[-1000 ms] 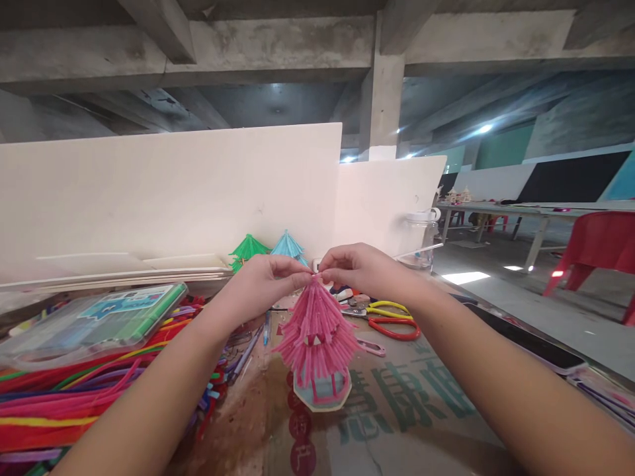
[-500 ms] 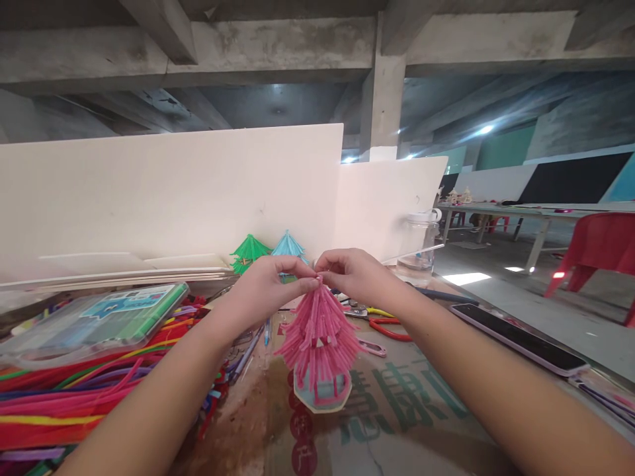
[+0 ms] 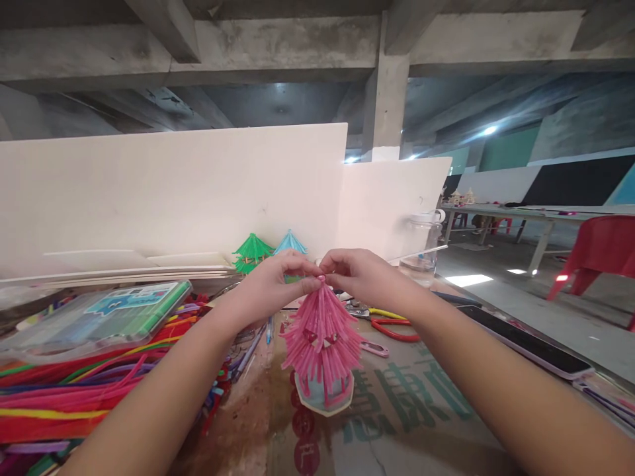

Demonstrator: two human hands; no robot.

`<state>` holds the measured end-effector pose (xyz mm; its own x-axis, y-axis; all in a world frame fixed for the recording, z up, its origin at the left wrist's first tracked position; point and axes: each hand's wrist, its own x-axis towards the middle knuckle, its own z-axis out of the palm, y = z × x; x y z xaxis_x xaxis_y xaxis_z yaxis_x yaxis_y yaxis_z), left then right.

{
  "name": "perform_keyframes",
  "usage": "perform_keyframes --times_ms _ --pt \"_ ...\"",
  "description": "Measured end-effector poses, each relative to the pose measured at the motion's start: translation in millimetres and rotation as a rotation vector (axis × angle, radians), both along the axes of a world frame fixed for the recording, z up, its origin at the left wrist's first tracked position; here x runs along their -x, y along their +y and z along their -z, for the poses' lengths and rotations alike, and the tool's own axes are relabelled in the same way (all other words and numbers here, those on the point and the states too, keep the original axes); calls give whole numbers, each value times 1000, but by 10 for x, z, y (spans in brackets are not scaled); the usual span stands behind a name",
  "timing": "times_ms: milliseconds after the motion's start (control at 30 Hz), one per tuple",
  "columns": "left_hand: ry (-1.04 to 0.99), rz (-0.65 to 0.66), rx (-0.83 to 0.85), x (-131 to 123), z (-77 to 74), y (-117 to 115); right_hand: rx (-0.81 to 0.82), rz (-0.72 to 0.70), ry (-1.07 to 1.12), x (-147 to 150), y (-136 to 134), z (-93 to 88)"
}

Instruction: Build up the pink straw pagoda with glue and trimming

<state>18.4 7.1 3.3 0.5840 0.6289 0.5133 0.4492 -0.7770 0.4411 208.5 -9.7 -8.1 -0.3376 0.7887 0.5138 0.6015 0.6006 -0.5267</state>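
The pagoda (image 3: 325,317) is pinched at its peak by left hand (image 3: 268,284) and right hand (image 3: 366,277), seemingly for steadiness, with scissors (image 3: 403,338) laid to its right.

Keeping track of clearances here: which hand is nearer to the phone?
Right. The right hand is left of the phone, at the tip of the pink model; the left hand is also there, but farther left.

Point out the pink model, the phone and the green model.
Pink model (image 3: 322,357): head view, front of its lower roof tier.
Phone (image 3: 524,340): head view, middle of its dark screen.
Green model (image 3: 253,248): head view, its upper roof.
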Motion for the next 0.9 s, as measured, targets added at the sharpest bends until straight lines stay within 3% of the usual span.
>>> perform_keyframes --times_ms 333,600,900 --pt "62 -82 127 -7 -23 -51 105 -73 72 -33 -134 -103" --pt "103 -12 258 66 -79 -40 126 -69 57 -27 -171 -118" --pt "53 -108 219 89 -85 -36 104 -78 24 -12 -193 -117"
